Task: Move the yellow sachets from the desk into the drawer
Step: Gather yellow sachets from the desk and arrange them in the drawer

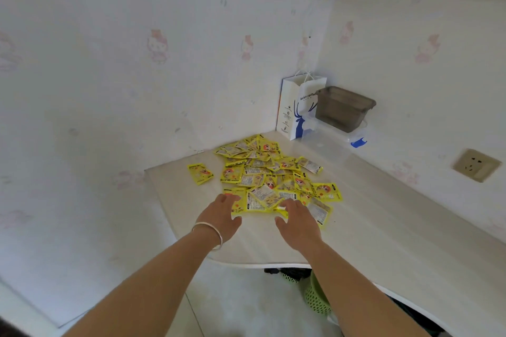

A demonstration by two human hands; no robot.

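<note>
A loose pile of several yellow sachets lies spread on the white desk near the corner of the wall. One sachet lies apart to the left of the pile. My left hand, with a silver bangle at the wrist, reaches over the pile's near left edge, its fingers touching the nearest sachets. My right hand lies over the near right edge, fingers spread on the sachets. Neither hand plainly grips anything. No drawer is in view.
A white and blue paper bag stands in the desk's far corner, with a grey plastic box stacked on a clear one beside it. A wall socket is at the right. A green basket sits under the desk.
</note>
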